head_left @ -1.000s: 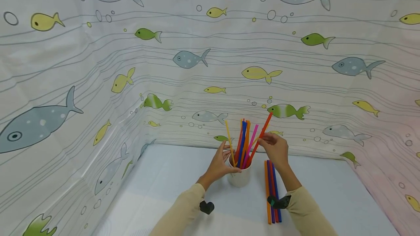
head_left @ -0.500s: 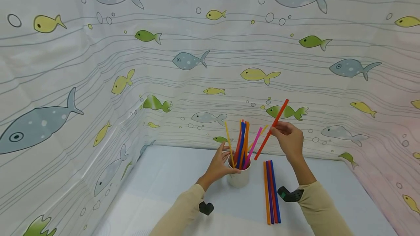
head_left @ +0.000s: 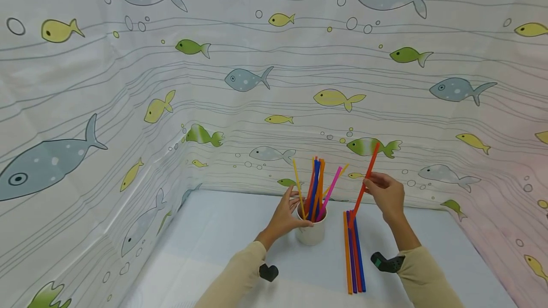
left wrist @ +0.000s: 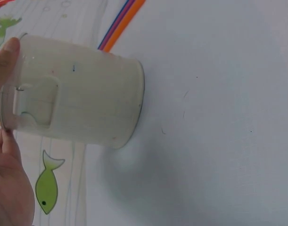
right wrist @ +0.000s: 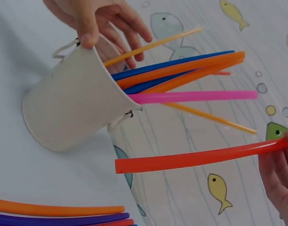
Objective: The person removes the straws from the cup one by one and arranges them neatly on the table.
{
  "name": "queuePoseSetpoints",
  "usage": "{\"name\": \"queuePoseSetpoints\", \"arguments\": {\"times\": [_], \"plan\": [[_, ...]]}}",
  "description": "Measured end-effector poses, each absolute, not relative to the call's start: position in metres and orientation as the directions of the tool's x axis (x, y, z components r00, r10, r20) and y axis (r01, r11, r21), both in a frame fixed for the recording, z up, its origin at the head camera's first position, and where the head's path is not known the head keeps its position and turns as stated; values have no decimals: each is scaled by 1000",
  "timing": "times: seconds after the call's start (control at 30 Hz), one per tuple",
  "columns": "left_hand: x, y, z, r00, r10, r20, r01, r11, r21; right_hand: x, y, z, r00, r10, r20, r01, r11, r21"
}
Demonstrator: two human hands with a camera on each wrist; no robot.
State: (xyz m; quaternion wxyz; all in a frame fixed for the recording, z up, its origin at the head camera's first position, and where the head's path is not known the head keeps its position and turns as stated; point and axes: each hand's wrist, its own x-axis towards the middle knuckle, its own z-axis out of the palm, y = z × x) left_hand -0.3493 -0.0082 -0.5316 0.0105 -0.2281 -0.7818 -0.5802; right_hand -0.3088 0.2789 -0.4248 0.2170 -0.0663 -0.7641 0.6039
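A white cup [head_left: 311, 234] [left wrist: 78, 89] [right wrist: 70, 101] stands on the pale table [head_left: 222, 241] with several coloured straws [head_left: 317, 187] [right wrist: 181, 70] upright in it. My left hand [head_left: 286, 215] [right wrist: 94, 19] grips the cup's rim, thumb [left wrist: 4, 56] on its wall. My right hand [head_left: 385, 194] pinches a red straw [head_left: 364, 187] [right wrist: 191, 157] near its upper part; the straw is tilted, its lower end just above a row of straws [head_left: 353, 251] [right wrist: 59, 214] lying flat to the right of the cup.
A fish-print curtain [head_left: 257, 84] walls the table at the back and both sides. A black wrist camera sits on each beige sleeve [head_left: 239, 274]. The flat straws are orange, purple, red and blue.
My right hand drew the red straw up out of the cup, carried it right, then lowered it toward the flat row. The left hand and cup stayed put.
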Motion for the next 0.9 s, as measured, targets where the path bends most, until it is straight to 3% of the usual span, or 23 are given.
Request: {"name": "queuePoseSetpoints", "arguments": {"times": [0.3,0.63,0.9], "plan": [[-349,-8,-533,-900,344,266,356,232,905,-303,291,-458,-928,358,103,-65,115,-991],[-349,-8,-532,-904,342,258,347,232,909,-299,301,-481,-940,340,18,37,154,-987],[-351,-8,-533,-893,349,285,373,219,901,-298,312,-505,-966,251,-60,104,165,-981]]}}
